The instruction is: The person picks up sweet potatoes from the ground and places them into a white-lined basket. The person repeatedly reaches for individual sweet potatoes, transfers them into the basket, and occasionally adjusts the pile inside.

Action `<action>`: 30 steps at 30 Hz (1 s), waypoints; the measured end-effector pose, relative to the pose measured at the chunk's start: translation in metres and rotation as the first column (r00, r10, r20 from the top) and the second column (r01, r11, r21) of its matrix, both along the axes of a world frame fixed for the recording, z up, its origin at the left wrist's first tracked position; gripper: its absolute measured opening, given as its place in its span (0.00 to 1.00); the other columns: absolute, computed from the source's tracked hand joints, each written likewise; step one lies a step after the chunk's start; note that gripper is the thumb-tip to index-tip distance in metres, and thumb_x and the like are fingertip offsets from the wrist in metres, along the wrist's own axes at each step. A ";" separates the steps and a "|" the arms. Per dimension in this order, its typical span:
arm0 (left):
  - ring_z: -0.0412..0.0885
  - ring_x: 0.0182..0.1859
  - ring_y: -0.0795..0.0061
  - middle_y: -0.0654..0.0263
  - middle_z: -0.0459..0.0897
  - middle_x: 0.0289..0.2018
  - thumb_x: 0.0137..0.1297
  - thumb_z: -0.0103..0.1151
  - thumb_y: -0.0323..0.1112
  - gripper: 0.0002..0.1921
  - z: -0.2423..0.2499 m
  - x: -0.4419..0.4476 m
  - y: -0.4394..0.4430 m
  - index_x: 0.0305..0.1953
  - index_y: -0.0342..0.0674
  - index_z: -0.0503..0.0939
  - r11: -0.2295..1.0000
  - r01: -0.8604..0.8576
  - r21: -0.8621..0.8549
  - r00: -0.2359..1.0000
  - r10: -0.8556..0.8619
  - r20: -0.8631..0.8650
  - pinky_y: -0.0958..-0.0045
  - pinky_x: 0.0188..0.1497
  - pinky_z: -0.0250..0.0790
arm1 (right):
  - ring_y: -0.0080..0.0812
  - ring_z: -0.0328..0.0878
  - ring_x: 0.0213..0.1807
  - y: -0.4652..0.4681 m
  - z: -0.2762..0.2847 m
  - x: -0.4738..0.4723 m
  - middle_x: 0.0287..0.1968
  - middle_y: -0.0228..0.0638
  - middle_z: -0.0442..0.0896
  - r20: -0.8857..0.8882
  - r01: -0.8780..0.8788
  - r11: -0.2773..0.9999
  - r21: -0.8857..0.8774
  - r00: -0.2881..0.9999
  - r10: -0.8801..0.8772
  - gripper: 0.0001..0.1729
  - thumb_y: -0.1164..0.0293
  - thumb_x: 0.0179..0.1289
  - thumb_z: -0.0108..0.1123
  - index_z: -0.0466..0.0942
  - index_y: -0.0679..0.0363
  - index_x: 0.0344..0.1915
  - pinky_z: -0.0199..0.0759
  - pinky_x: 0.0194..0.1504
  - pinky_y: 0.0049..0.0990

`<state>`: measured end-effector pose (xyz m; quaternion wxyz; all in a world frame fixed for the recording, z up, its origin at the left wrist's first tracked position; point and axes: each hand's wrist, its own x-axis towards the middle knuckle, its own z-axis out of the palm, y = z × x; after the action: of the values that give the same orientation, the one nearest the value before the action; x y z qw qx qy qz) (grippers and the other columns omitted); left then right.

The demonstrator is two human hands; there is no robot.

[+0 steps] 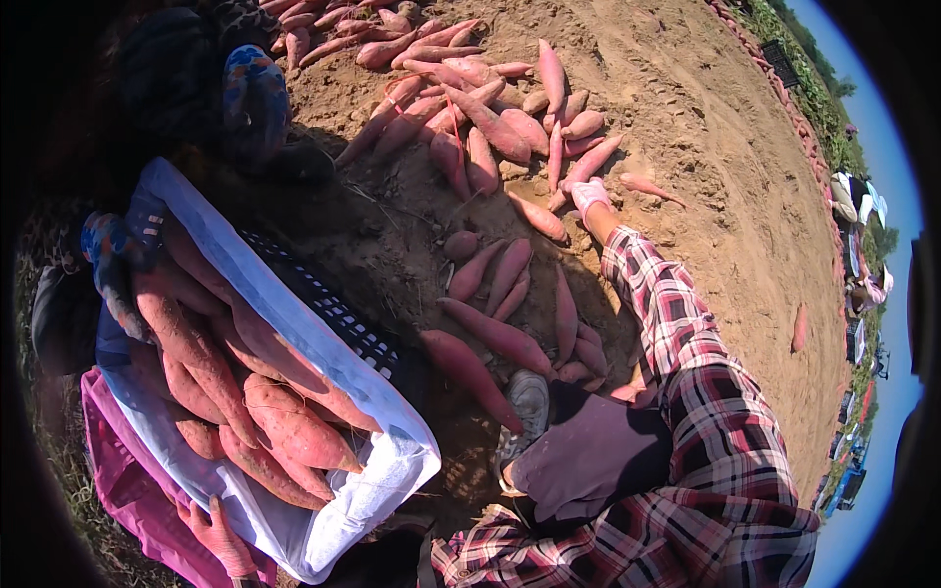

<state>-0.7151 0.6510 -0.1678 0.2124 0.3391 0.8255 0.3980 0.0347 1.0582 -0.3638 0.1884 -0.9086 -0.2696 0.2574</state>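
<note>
My right hand [590, 198], in a pale glove, grips the near end of a long sweet potato [597, 158] at the edge of a loose pile. Down at the lower left, my left hand [217, 535] wears a pinkish glove and lies with fingers apart against the pink and white cloth liner [382, 470] of a crate. Several large sweet potatoes [294, 419] fill this lined crate. Its dark slotted side [331, 301] faces the soil. More sweet potatoes [500, 334] lie on the ground beside my shoe [528, 411].
A co-worker crouches across the crate, one patterned sleeve [253, 88] near the pile and a gloved hand [121, 294] at the crate's far end. A larger heap of sweet potatoes [353, 29] lies beyond. Other people [867, 287], crates and a blue machine [845, 485] stand along a distant row.
</note>
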 end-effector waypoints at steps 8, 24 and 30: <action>0.65 0.71 0.61 0.54 0.64 0.70 0.69 0.63 0.36 0.19 0.011 -0.002 0.003 0.55 0.28 0.80 0.970 0.083 -0.230 0.964 -0.137 -0.227 0.64 0.73 0.55 | 0.43 0.84 0.46 -0.042 0.057 0.003 0.44 0.43 0.84 -0.966 0.328 0.944 0.009 0.246 -0.076 0.12 0.73 0.65 0.67 0.79 0.65 0.46 0.79 0.55 0.39; 0.81 0.47 0.46 0.40 0.78 0.49 0.63 0.68 0.45 0.21 0.053 0.013 -0.029 0.43 0.29 0.81 0.979 0.088 -0.184 0.908 -0.154 -0.388 0.55 0.51 0.73 | 0.30 0.79 0.59 -0.248 0.358 -0.342 0.58 0.35 0.82 -0.802 -0.737 0.428 0.523 -0.255 0.541 0.52 0.67 0.48 0.75 0.64 0.64 0.74 0.72 0.64 0.30; 0.79 0.57 0.38 0.30 0.74 0.58 0.61 0.67 0.50 0.23 0.040 -0.001 -0.045 0.44 0.32 0.84 0.979 0.082 -0.189 0.918 -0.148 -0.369 0.52 0.61 0.73 | 0.16 0.73 0.26 -0.289 0.323 -0.482 0.40 0.33 0.77 -0.874 -0.863 0.310 0.399 -0.255 0.413 0.36 0.81 0.60 0.68 0.66 0.63 0.68 0.66 0.23 0.17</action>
<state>-0.7165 0.6063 -0.1278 0.0993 0.4386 0.8605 0.2396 -0.4472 0.7691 -0.0407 -0.0608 -0.2665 -0.4999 0.8218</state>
